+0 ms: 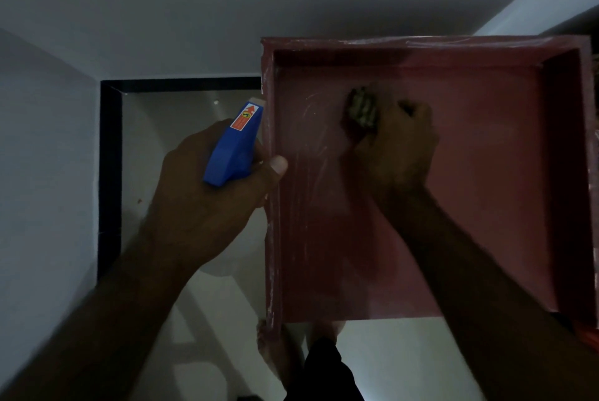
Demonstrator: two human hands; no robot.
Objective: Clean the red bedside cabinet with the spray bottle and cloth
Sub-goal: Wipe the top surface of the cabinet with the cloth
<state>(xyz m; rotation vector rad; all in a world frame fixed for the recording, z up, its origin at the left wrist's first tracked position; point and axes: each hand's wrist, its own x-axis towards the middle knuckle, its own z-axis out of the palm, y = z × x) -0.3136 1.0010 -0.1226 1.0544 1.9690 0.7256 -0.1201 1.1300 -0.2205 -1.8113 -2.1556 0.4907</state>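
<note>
The red bedside cabinet (470, 206) fills the right half of the head view, seen from above, with raised rims round a sunken top. My right hand (395, 144) grips a dark, greenish cloth (361, 108) and presses it on the cabinet's top near the middle. My left hand (207, 199) holds the blue head of the spray bottle (235, 147) just left of the cabinet's left rim, its thumb resting on that rim. The bottle's body is hidden under the hand. White streaks mark the top's left part.
A pale tiled floor (181, 128) lies left of the cabinet, bordered by a black skirting strip (110, 173) and white walls (45, 157). My foot and a dark trouser leg (327, 371) stand at the cabinet's near edge. The room is dim.
</note>
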